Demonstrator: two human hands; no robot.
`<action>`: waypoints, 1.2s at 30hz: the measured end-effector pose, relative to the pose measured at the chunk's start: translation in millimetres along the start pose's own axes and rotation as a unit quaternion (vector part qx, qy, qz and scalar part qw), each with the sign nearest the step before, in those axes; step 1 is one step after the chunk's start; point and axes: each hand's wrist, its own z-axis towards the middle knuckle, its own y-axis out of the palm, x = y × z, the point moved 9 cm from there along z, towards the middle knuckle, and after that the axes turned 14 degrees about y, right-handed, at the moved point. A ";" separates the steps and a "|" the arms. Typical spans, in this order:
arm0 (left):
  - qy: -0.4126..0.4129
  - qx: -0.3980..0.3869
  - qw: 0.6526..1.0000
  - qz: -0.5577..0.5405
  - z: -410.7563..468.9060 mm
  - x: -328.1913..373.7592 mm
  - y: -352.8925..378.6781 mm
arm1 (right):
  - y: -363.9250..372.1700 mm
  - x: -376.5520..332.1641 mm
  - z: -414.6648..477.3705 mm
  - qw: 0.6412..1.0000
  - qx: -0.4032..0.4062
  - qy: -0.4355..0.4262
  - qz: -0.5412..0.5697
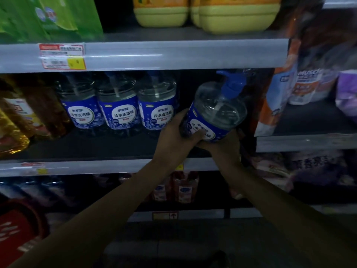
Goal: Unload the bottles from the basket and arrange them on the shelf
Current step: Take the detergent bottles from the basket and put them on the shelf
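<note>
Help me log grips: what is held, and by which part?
Both hands hold the bottle: left hand round its labelled side, right hand under its base.

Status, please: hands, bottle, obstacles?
Left hand and right hand hold pump bottle, tilted, over shelf. Three matching bottles stand to its left. Gap looks free.

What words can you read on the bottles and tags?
"冷水洗洁精": blue labels on three clear plastic bottles, standing.
"Muscl": white-and-orange pack, right; the rest is unclear.
Too blurred: red-and-yellow price tag.
Partly hidden by the left hand: label of the held clear blue-pump bottle.
</note>
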 end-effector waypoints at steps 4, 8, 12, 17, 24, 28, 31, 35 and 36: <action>-0.023 0.027 0.999 -0.025 9.8 -25.7 5.9 | 6.1 0.6 19.9 1.000 0.004 -0.015 -0.001; -0.080 0.064 0.993 -0.059 15.9 -58.7 13.5 | 10.0 -1.1 46.8 0.998 0.022 -0.029 -0.041; -0.094 0.070 0.989 -0.087 27.5 -73.1 28.7 | 12.2 -1.5 74.0 0.999 0.004 -0.019 -0.047; -0.082 0.083 0.988 -0.098 41.3 -79.9 38.9 | 15.9 -3.7 104.5 0.999 -0.017 -0.016 -0.036; -0.120 0.105 0.984 -0.079 56.6 -100.6 50.2 | 21.5 -10.2 127.4 0.998 -0.009 -0.034 -0.057; -0.131 0.117 0.981 -0.084 64.1 -102.1 54.8 | 23.0 -12.9 142.9 0.997 0.006 -0.027 -0.069; -0.147 0.146 0.973 -0.103 71.0 -104.2 55.9 | 26.0 -15.5 153.8 0.996 0.020 -0.025 -0.082; -0.175 0.173 0.960 -0.135 77.8 -116.7 56.8 | 30.3 -16.7 159.9 0.993 0.010 -0.038 -0.112; -0.185 0.179 0.956 -0.138 75.8 -123.1 57.5 | 31.8 -15.2 160.9 0.992 0.006 -0.036 -0.119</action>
